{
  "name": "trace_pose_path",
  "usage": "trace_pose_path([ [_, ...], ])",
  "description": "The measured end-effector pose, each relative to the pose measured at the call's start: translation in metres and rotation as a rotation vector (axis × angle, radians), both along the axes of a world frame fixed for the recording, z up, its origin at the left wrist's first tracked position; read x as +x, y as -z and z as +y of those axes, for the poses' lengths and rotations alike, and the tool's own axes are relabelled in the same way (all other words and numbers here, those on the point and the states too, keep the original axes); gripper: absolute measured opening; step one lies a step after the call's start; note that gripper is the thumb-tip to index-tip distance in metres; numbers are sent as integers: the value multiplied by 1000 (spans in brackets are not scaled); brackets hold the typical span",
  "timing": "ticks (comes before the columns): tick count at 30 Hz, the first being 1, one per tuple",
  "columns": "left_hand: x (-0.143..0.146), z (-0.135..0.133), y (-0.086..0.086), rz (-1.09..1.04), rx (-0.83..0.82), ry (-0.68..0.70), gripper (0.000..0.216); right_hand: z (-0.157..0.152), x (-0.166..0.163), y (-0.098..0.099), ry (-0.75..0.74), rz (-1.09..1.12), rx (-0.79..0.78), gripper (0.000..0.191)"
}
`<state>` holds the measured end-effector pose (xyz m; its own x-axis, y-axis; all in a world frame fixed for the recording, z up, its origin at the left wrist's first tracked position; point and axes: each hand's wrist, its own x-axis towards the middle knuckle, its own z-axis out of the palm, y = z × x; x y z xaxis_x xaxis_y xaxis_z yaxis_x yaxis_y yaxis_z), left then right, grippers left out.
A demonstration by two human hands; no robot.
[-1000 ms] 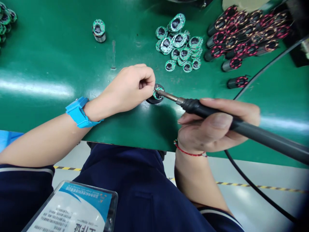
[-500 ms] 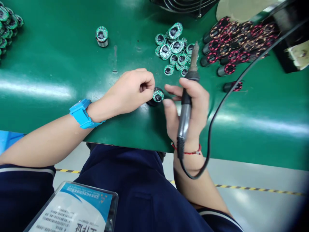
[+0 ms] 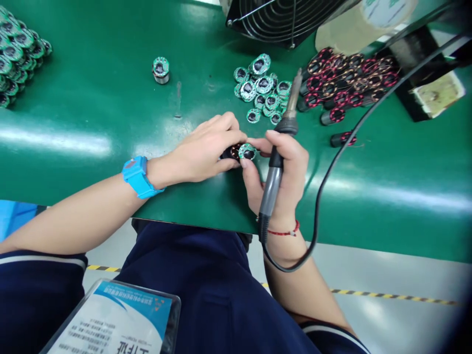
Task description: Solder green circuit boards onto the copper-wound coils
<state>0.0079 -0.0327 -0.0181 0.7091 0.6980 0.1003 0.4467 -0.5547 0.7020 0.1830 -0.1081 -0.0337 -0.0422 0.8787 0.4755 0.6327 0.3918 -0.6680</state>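
My left hand [image 3: 212,150] is closed around a dark motor coil [image 3: 235,151] whose copper windings face right; the fingers cover most of it. Against the coil's right end is a small round green circuit board [image 3: 247,152] with a black centre. The finger and thumb of my right hand [image 3: 285,172] pinch this board by its edge. That same hand also holds a soldering iron [image 3: 273,182], which rests across the palm with its tip pointing up and away. Beyond the hands lies a heap of similar round circuit boards [image 3: 264,84].
Wound coils [image 3: 341,81] with red and copper wire stand grouped at the right, near a black fan [image 3: 287,22]. One coil with a board [image 3: 161,70] stands alone at the left. Many stacked units [image 3: 18,54] fill the far left. The iron's cable [image 3: 320,196] loops over the right side.
My right finger and thumb have closed in on the circuit board, and the copper windings beside it now show. My left hand has shifted its grip on the coil. The view has tilted slightly.
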Motion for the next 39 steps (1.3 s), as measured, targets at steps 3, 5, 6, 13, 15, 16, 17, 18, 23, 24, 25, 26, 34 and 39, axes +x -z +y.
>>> trace_pose_path([
  [3,3,2,2,-25,19,20,20,0,3,3,5,117,2,47],
  [5,3,5,2,-71,-2,34,14,-1,4,6,-3,210,-25,44],
  [6,2,7,1,-86,-15,37,11,-1,4,7,-17,250,-33,46],
  [13,3,5,-3,18,51,9,3,-3,2,10,-24,242,-134,38],
  [15,5,1,0,85,153,-22,5,-3,3,10,-2,179,-113,37],
  [16,7,0,1,109,201,-31,8,-3,3,11,9,155,-105,36],
  [17,8,-2,2,126,237,-36,10,-3,3,11,17,138,-99,35],
  [18,9,-3,3,138,259,-40,11,-3,3,11,22,129,-94,36],
  [23,6,-2,-1,158,219,-93,18,-3,-1,11,13,168,-87,36],
  [24,4,-1,-3,145,209,-96,19,-3,-2,11,7,180,-85,35],
  [25,3,0,-4,121,206,-95,19,-3,-2,11,4,188,-73,35],
  [26,1,1,-5,90,205,-89,17,-3,-2,11,4,189,-51,36],
  [34,3,-1,-13,-441,-671,-187,24,0,4,8,31,111,141,46],
  [39,3,-4,-21,-669,-1246,-268,16,0,4,1,-25,47,222,54],
])
